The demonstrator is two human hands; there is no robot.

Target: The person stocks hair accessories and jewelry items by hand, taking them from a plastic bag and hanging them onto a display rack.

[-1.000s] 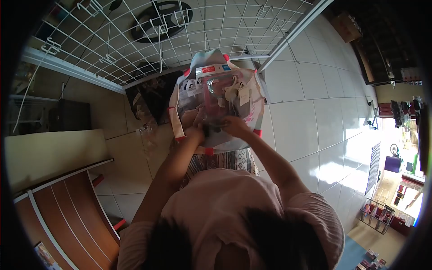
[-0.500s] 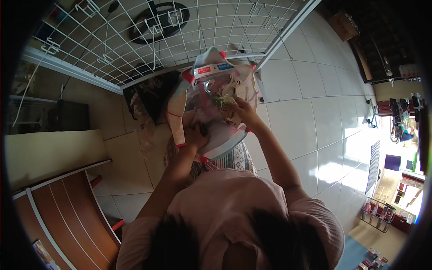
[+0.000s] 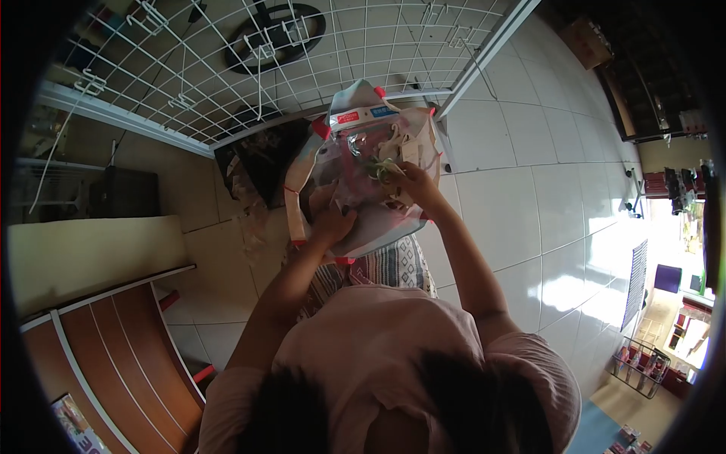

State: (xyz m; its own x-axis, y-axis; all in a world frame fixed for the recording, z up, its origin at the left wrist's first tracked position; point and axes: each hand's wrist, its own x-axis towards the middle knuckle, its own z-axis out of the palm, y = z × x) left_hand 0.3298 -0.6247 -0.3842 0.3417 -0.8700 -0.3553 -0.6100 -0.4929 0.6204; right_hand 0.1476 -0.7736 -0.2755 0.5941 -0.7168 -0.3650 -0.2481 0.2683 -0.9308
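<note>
An open bag (image 3: 301,178) with pale fabric sides, red corner pieces and clear plastic lies across my lap. Inside it are clear plastic packets and cream-coloured pieces (image 3: 409,149). My right hand (image 3: 413,182) reaches in from the right, its fingers pinched on a small green and whitish bundle (image 3: 384,169) whose kind I cannot make out. At the near left of the bag, my left hand (image 3: 333,225) has its fingers curled inward. Whatever those fingers hold is hidden.
A white wire grid (image 3: 363,45) with hooks stands just beyond the bag. Left of the bag are a black plastic bag (image 3: 261,163) and crumpled clear plastic (image 3: 253,219) on the tiled floor (image 3: 499,197). A brown slatted panel (image 3: 125,356) is at lower left.
My left hand has shifted slightly, and the dark thing beside its fingers no longer shows. The right hand keeps its pinch on the green bundle. The whole view has shifted a little.
</note>
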